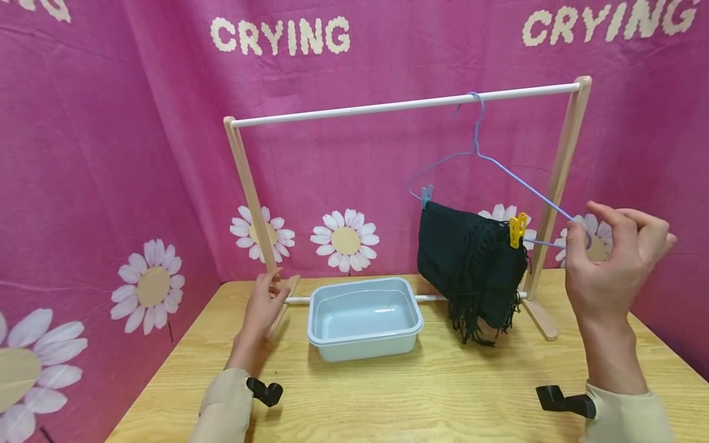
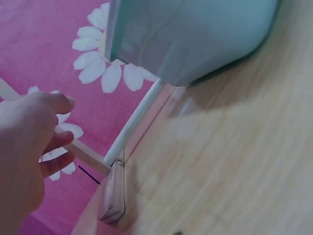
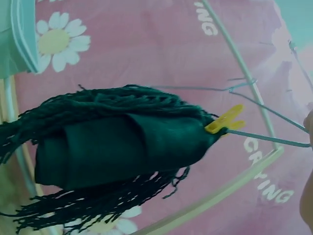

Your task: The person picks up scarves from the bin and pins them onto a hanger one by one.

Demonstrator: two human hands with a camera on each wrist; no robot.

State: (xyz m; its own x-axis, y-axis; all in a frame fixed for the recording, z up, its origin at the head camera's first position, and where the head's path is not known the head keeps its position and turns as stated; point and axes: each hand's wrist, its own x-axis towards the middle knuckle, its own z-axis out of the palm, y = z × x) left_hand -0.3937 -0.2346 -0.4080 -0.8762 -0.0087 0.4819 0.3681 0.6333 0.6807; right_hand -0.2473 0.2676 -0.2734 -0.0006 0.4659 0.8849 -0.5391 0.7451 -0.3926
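Note:
A blue wire hanger (image 1: 520,178) hooks over the white top bar of a wooden rack. Its right end is pinched between the thumb and fingers of my right hand (image 1: 615,258). Over the hanger's lower wire lies a folded black fringed scarf (image 1: 443,246), held by a blue clothespin (image 1: 426,195) on the left and a yellow clothespin (image 1: 517,230) on the right; the right wrist view shows the yellow one (image 3: 226,119) close up. My left hand (image 1: 263,304), fingers loosely bent and holding nothing, is beside the rack's left post; whether it touches the wood I cannot tell.
An empty pale blue basin (image 1: 365,347) stands on the wooden table (image 1: 354,400) between the rack's feet. The rack's right post (image 1: 565,141) rises just behind the hanger's right arm. Pink curtain (image 1: 354,74) closes off the back and sides.

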